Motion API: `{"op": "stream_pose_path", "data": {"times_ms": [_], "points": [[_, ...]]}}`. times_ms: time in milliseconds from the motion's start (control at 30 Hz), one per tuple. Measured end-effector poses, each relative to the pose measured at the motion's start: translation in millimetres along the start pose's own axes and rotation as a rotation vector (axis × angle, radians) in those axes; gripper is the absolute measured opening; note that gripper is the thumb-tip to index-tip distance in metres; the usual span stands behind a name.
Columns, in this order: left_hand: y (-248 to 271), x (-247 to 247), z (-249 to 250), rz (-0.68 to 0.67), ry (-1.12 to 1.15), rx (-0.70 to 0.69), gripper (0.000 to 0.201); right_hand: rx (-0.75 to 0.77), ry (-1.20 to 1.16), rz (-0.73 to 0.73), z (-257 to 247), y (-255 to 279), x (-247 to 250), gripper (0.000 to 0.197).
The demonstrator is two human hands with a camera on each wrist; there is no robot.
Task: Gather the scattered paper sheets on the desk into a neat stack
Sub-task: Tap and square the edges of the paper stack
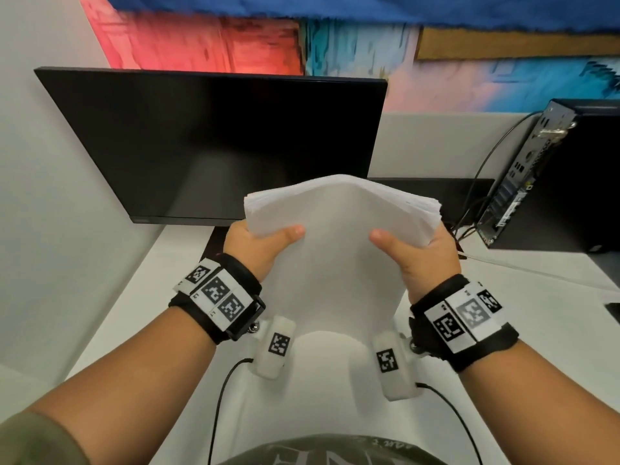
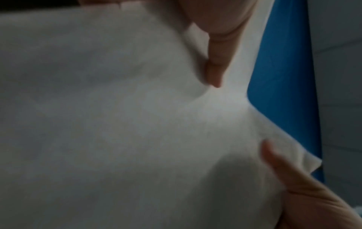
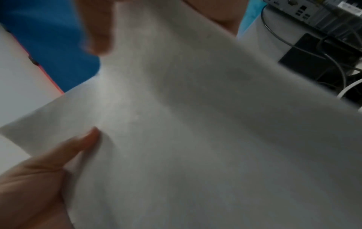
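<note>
A stack of white paper sheets is held upright above the white desk, its top bowed and its far edges fanned. My left hand grips the stack's left edge, thumb on the near face. My right hand grips the right edge the same way. In the left wrist view the paper fills the frame, with my fingers behind it and the thumb at the lower right. The right wrist view shows the paper pinched between thumb and fingers.
A dark monitor stands close behind the stack. A black desktop computer with cables sits at the back right. A dark object lies at the right edge. A white partition runs along the left.
</note>
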State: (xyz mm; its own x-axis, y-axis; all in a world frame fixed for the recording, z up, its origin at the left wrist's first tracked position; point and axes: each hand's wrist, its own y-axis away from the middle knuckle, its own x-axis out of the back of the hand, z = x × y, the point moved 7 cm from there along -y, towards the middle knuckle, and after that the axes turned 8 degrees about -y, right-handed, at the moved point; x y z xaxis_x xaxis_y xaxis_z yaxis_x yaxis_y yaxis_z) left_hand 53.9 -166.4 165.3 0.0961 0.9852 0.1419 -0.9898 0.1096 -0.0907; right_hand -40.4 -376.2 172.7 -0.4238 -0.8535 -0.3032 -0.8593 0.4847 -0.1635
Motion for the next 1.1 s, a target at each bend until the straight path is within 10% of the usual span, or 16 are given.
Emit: {"op": "stream_pose_path", "data": {"times_ms": [233, 667, 867, 1000, 1100], "points": [[20.6, 5.0, 25.9, 0.052, 0.123, -0.217, 0.029, 0.15, -0.027, 0.095, -37.3, 12.0, -6.9, 0.04], [23.6, 2.1, -17.2, 0.025, 0.034, -0.048, 0.026, -0.121, -0.015, 0.1, 18.0, 11.4, 9.8, 0.029], [21.6, 6.0, 7.2, 0.005, -0.128, -0.137, 0.027, 0.288, 0.519, 0.225, -45.2, -4.3, 19.0, 0.085], [25.6, -10.9, 41.7, -0.097, -0.319, -0.239, 0.01, 0.646, 0.969, -0.116, -96.4, 11.7, -39.6, 0.091], [31.5, -35.5, 53.4, -0.235, -0.515, -0.303, 0.018, 0.543, 1.014, -0.436, -77.4, 18.0, -67.8, 0.039]]}}
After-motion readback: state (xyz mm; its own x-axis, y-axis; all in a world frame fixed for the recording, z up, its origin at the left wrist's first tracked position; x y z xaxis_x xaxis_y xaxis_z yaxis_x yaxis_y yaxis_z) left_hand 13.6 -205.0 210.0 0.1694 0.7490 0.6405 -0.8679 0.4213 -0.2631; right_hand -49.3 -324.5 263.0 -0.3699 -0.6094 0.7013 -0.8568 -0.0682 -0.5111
